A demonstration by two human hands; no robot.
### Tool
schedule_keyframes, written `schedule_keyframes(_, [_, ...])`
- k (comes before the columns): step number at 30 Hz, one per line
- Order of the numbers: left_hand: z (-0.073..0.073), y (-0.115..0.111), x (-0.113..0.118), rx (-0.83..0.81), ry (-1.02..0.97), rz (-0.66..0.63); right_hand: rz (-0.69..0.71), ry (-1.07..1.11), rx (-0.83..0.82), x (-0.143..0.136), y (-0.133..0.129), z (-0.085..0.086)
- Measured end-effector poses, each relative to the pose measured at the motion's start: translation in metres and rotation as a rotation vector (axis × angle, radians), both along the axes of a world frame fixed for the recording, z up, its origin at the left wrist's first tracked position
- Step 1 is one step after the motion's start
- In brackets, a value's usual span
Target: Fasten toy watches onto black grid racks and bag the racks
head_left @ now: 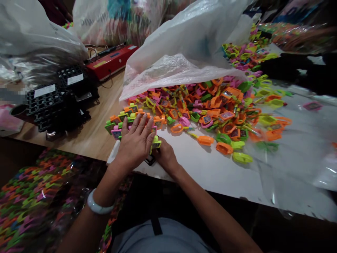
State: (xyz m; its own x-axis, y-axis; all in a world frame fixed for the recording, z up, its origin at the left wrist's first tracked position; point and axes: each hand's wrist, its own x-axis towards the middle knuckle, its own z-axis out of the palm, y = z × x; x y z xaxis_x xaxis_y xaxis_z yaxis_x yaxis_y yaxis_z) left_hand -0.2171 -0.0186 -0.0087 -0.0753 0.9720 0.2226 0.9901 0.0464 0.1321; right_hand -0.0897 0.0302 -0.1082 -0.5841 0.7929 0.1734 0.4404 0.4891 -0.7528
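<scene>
My left hand [137, 142], with a pale bangle [99, 203] on its wrist, lies flat with fingers stretched over rows of small plastic toys [116, 133] in green, pink, orange and yellow. The toys stand packed together at the table edge. Under them a bit of a black tray [150, 160] shows; the toys and hand cover the rest. My right hand [166, 156] is closed at the near right side of this tray, its fingertips partly hidden. Beyond both hands spreads a loose heap of similar bright toys [210, 102], some with patterned stickers.
A large translucent bag [184, 45] lies open over the heap. On the left are stacked black trays [44, 102] with paper labels, a red machine [113, 61] and another full bag [39, 42]. White sheeting [210, 168] covers the tabletop. Bagged colourful pieces [34, 200] lie below the table.
</scene>
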Motion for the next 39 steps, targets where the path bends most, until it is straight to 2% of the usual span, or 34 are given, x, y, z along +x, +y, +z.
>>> schedule_keyframes(6, [0.003, -0.001, 0.001, 0.024, 0.018, -0.014, 0.002, -0.208, 0.008, -0.011, -0.006, 0.009])
schedule_keyframes(9, [0.003, 0.005, 0.001, 0.023, 0.047, -0.045, 0.098, -0.16, -0.004, -0.007, 0.001, 0.013])
schedule_keyframes(11, [0.002, 0.008, 0.0, 0.014, 0.052, -0.056, 0.171, -0.069, -0.014, 0.007, 0.014, 0.014])
schedule_keyframes(13, [0.0, 0.009, -0.001, 0.011, 0.048, -0.053, 0.092, -0.003, 0.013, 0.03, 0.034, 0.016])
schedule_keyframes(15, [0.0, 0.009, -0.001, 0.01, 0.046, -0.053, -0.171, -0.026, 0.109, 0.054, 0.06, 0.016])
schedule_keyframes(17, [0.0, 0.009, -0.001, 0.004, 0.046, -0.052, -0.326, -0.17, 0.208, 0.073, 0.084, 0.016])
schedule_keyframes(20, [0.001, 0.009, 0.0, -0.004, 0.04, -0.036, -0.28, -0.33, 0.266, 0.086, 0.108, 0.017])
schedule_keyframes(22, [0.001, 0.008, 0.0, 0.004, 0.037, -0.031, -0.225, -0.347, 0.274, 0.087, 0.112, 0.02])
schedule_keyframes(25, [-0.001, 0.007, 0.0, 0.019, 0.043, -0.035, -0.267, -0.202, 0.277, 0.084, 0.104, 0.024])
schedule_keyframes(26, [-0.001, 0.007, -0.001, 0.021, 0.046, -0.037, -0.293, -0.11, 0.229, 0.081, 0.098, 0.025])
schedule_keyframes(28, [-0.002, 0.006, -0.001, 0.022, 0.047, -0.036, -0.295, 0.088, -0.007, 0.071, 0.082, 0.025])
schedule_keyframes(31, [-0.002, 0.005, -0.002, 0.022, 0.044, -0.031, -0.121, 0.349, -0.508, 0.046, 0.053, 0.018])
schedule_keyframes(32, [-0.002, 0.006, -0.002, 0.022, 0.044, -0.033, -0.058, 0.424, -0.629, 0.037, 0.044, 0.015])
schedule_keyframes(34, [-0.001, 0.006, -0.002, 0.025, 0.046, -0.038, 0.005, 0.519, -0.76, 0.02, 0.031, 0.01])
schedule_keyframes(36, [-0.001, 0.006, -0.001, 0.026, 0.047, -0.038, -0.019, 0.515, -0.741, 0.011, 0.024, 0.007])
schedule_keyframes(39, [-0.002, 0.005, -0.001, 0.023, 0.042, -0.032, -0.061, 0.353, -0.45, 0.01, 0.021, 0.006])
